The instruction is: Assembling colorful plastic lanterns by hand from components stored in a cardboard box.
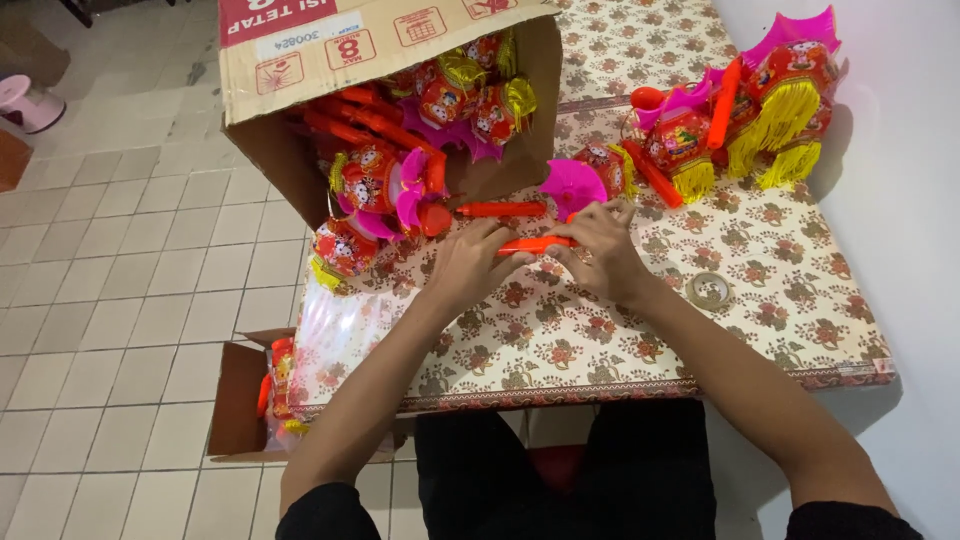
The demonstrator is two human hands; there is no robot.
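Note:
My left hand (468,262) and my right hand (600,248) both grip a red plastic stick (533,244) held level over the flower-patterned table (600,340). Just beyond my right hand lies a toy lantern (590,178) with a pink fan-shaped top and a red and yellow body. A second red stick (500,209) lies on the table behind my left hand.
A large cardboard box (300,60) lies tipped on its side at the table's far left, spilling several red, pink and yellow lanterns. Assembled lanterns (760,110) are piled at the far right by the wall. A tape roll (709,290) sits right of my right forearm. A small box (240,400) stands on the tiled floor.

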